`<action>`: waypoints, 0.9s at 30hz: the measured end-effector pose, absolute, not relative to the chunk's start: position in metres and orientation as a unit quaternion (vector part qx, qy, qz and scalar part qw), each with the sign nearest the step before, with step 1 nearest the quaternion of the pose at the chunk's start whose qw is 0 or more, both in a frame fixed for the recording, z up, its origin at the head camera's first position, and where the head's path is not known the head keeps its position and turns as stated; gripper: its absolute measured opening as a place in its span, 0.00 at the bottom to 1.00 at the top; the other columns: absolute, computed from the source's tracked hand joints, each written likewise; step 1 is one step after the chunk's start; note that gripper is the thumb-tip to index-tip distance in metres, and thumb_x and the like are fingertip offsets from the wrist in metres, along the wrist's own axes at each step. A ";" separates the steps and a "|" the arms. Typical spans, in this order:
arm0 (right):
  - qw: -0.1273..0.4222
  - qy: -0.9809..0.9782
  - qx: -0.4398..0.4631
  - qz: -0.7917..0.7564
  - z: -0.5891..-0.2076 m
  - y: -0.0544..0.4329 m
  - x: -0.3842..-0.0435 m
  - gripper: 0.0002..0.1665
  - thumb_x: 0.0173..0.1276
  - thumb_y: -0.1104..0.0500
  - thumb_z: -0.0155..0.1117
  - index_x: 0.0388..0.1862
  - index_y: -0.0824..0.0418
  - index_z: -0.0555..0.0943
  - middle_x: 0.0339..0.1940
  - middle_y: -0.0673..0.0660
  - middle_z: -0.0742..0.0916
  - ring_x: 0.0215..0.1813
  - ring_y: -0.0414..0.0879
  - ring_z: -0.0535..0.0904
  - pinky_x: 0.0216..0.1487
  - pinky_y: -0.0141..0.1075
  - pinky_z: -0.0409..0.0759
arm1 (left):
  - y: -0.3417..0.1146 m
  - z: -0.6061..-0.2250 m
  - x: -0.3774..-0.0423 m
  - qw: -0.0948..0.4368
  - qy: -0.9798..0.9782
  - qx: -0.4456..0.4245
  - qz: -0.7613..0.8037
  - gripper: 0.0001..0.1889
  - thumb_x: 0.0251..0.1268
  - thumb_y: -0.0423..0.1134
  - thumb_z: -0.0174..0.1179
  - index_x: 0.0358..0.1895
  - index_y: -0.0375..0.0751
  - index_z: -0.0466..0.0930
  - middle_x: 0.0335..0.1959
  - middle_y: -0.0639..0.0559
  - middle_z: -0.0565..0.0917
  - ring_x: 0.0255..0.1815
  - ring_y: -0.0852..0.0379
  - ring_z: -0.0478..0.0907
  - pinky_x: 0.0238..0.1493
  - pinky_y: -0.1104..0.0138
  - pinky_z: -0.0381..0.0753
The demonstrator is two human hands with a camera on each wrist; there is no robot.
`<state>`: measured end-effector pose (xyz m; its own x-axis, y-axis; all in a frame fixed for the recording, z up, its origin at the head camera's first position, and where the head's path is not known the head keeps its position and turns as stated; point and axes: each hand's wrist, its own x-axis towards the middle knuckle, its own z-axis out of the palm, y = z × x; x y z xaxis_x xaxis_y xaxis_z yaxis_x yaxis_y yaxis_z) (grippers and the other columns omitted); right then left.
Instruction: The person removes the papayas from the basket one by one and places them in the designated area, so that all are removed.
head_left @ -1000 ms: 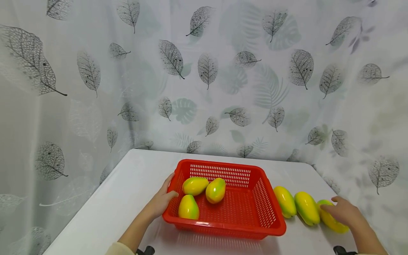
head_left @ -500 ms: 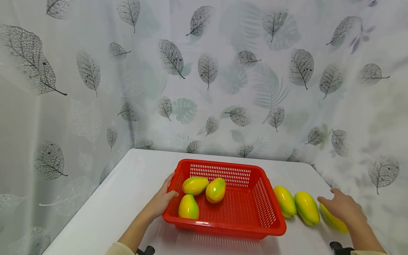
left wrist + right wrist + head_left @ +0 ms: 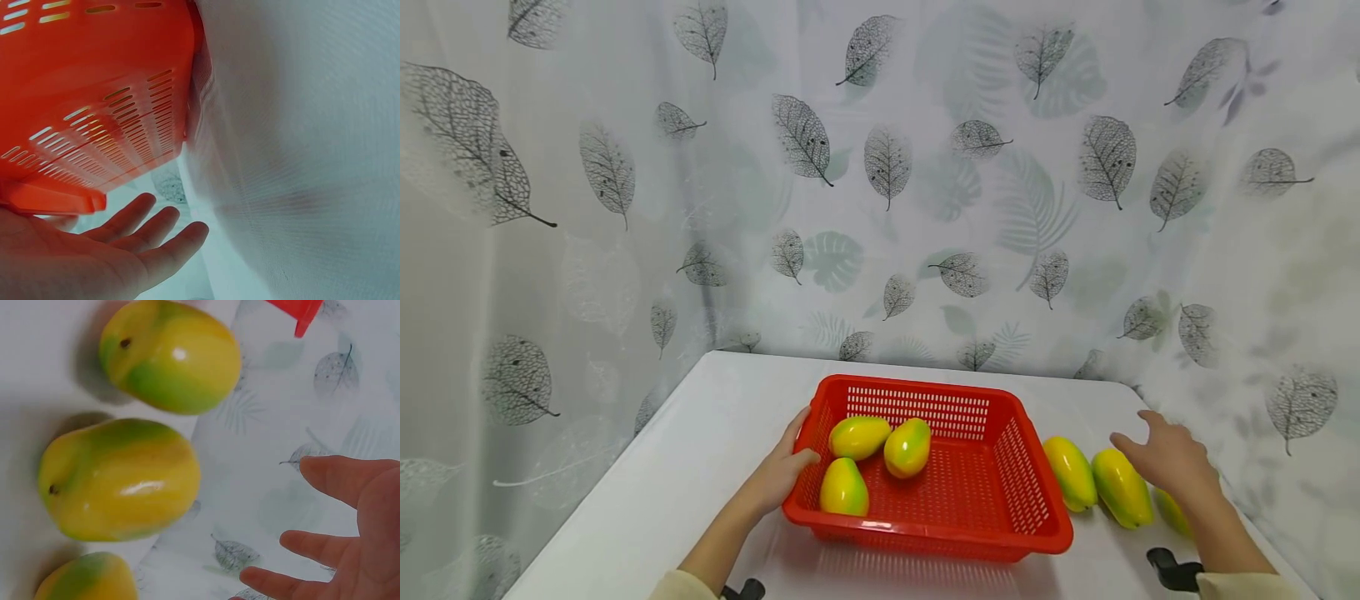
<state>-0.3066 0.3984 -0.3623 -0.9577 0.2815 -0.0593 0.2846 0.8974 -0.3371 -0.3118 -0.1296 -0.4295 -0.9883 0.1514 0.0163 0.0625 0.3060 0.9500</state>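
Note:
My left hand holds the left rim of a red plastic basket, its thumb over the rim. In the left wrist view, several of its fingers stretch out below the rim. Inside the basket lie three glossy yellow-green mangoes, one at the back left, one beside it and one in front. Above the row to the right hovers my right hand, fingers spread and holding nothing. That row has a near mango, a middle mango and a partly hidden mango.
The white table carries the basket and the loose mangoes. A leaf-patterned curtain hangs behind the table and along both sides. A dark strap piece sits at the right wrist, near the rightmost mango.
My right hand has risen off the rightmost mango and moved left and away from me, over the middle one. The left hand, the basket and the mangoes stay put.

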 end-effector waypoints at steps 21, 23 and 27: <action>-0.050 0.978 0.041 -0.196 -0.332 0.322 -0.317 0.50 0.73 0.40 0.59 0.78 0.73 0.58 0.70 0.85 0.66 0.65 0.83 0.67 0.57 0.74 0.76 | -0.131 -0.433 -0.314 0.036 0.806 0.069 0.586 0.42 0.68 0.36 0.54 0.84 0.50 0.47 0.76 0.34 0.66 0.63 0.40 0.79 0.52 0.46 0.88; -0.053 0.977 0.029 -0.203 -0.329 0.314 -0.318 0.49 0.74 0.41 0.59 0.78 0.73 0.58 0.71 0.85 0.66 0.67 0.83 0.66 0.59 0.74 0.75 | -0.131 -0.433 -0.314 0.036 0.808 0.067 0.585 0.41 0.69 0.37 0.53 0.84 0.51 0.48 0.76 0.34 0.67 0.62 0.40 0.79 0.53 0.46 0.88; -0.050 0.974 0.021 -0.219 -0.328 0.298 -0.321 0.48 0.74 0.42 0.58 0.78 0.73 0.58 0.73 0.83 0.66 0.69 0.81 0.66 0.61 0.73 0.75 | -0.131 -0.433 -0.314 0.036 0.809 0.067 0.582 0.42 0.68 0.37 0.54 0.84 0.51 0.48 0.76 0.35 0.67 0.63 0.40 0.78 0.53 0.47 0.88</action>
<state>-0.3213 0.2981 -0.3276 -0.9940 0.0635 0.0887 0.0193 0.9029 -0.4295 -0.3142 -0.1306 -0.4330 -0.9886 0.1496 0.0195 0.0660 0.3128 0.9475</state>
